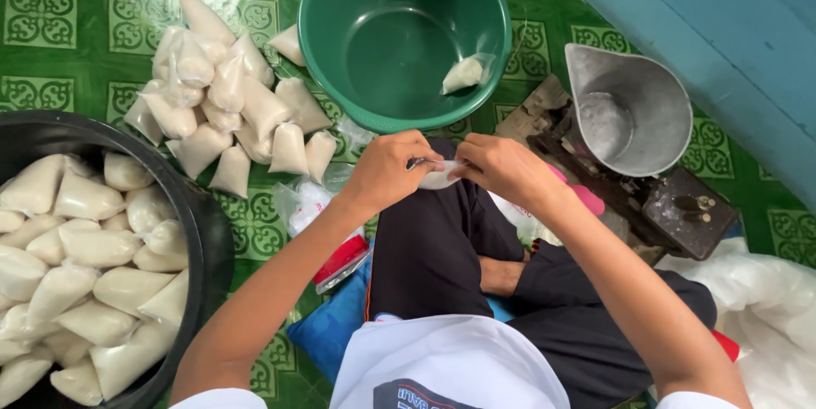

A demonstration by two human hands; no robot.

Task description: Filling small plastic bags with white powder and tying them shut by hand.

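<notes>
Your left hand (387, 173) and right hand (503, 168) both pinch the small white bag (438, 176) above your lap, fingers closed on its neck, seemingly to seal it. The green basin (340, 9) sits just beyond, holding one filled bag (463, 74).

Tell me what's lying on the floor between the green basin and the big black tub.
In the head view, a heap of small filled white bags lies on the green patterned floor between the green basin and the black tub.
</notes>
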